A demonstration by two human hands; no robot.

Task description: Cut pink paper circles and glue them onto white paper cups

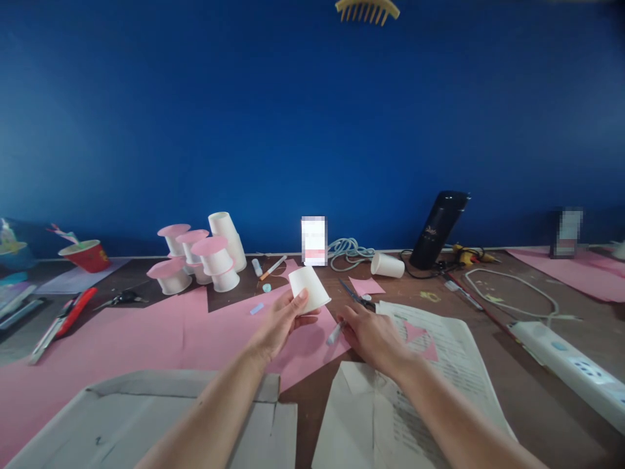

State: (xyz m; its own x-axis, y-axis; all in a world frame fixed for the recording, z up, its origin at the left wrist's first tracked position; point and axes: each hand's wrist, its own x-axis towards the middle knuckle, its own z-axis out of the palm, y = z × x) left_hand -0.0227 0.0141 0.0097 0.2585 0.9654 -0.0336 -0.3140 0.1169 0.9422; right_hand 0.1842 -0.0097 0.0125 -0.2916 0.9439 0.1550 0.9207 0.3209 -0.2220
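My left hand (283, 319) is closed around a white paper cup (308, 289), holding it tilted above the pink paper sheet (161, 332). My right hand (371, 335) rests on the table just right of it, fingers curled on a small white pen-like stick (335, 333). Black scissors (359, 298) lie just beyond the right hand, next to a small pink paper square (366, 285).
Several white cups with pink lids (195, 257) are stacked at the back left. Another cup (387, 265) lies on its side near a coiled cable (347, 251). Printed papers (439, 352), a flattened cardboard box (146, 417), a power strip (571, 365) and a red bowl (88, 255) surround me.
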